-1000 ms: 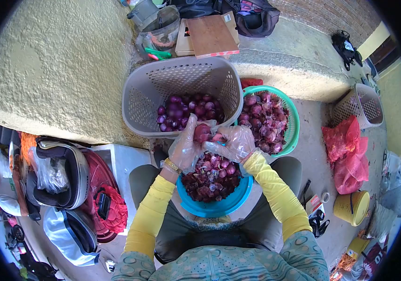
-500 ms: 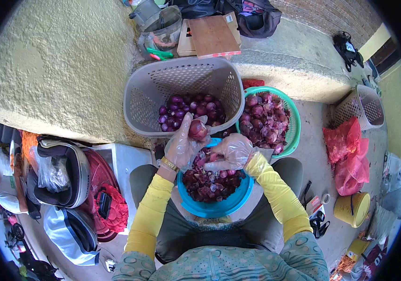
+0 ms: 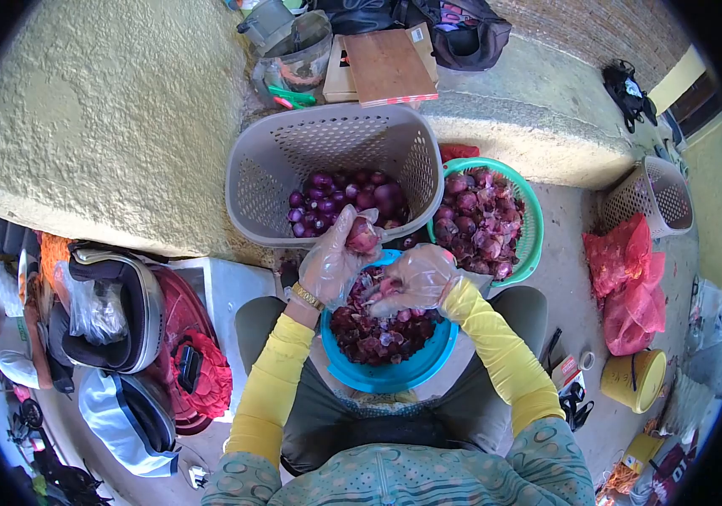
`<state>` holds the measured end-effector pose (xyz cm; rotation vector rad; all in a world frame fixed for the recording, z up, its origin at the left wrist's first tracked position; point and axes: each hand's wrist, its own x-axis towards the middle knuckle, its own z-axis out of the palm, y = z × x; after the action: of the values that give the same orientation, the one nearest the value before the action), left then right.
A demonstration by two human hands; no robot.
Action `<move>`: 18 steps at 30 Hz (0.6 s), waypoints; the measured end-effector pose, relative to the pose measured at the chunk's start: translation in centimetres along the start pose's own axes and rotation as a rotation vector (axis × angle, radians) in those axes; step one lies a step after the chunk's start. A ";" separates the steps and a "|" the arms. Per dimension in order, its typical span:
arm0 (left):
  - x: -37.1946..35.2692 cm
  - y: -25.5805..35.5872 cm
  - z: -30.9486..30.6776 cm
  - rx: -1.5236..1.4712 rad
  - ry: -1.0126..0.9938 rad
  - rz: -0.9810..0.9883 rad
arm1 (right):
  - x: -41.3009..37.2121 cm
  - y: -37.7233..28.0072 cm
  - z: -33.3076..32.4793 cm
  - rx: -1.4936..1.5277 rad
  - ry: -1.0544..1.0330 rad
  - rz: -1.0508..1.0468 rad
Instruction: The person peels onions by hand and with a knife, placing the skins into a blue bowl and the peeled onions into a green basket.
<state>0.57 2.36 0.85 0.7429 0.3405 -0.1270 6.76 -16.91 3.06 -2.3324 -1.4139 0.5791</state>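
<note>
A red onion [image 3: 362, 237] is held in my left hand [image 3: 333, 263], which wears a clear plastic glove and is closed around it. My right hand [image 3: 418, 277], gloved the same way, is just to the right with its fingers curled in; what they grip, if anything, I cannot make out. Both hands are over a blue basin [image 3: 388, 376] of onion skins [image 3: 378, 337]. Beyond them, a grey perforated basket [image 3: 247, 190] holds peeled purple onions [image 3: 323, 202]. Unpeeled onions with loose skins [image 3: 483, 215] fill a green basket [image 3: 535, 223] at the right.
Red mesh bags [image 3: 626, 287] and a yellow bucket [image 3: 635, 379] stand on the floor at the right. A dark padded seat-like object [image 3: 112, 316] and a white box [image 3: 230, 291] are at the left. Boards [image 3: 388, 67] lie on the ledge behind. A person [image 3: 11, 337] is at far left.
My right hand has turned slightly, and its fingers are curled in more. My left hand keeps hold of the onion with little movement. The view has shifted slightly.
</note>
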 end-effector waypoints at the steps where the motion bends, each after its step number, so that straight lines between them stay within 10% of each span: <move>1: -0.2 0.1 0.2 -0.001 0.001 0.001 | 0.0 0.1 0.0 -0.001 -0.001 -0.001; 7: -0.2 -0.2 -0.2 0.068 -0.115 -0.088 | 0.0 0.5 -0.5 0.301 0.609 0.072; 18: -0.2 -0.5 0.6 0.114 -0.131 -0.078 | 0.1 1.0 0.1 0.238 0.523 0.142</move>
<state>0.44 1.55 0.96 0.8303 0.2392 -0.2695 7.51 -17.28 2.41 -2.1830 -0.8958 0.1381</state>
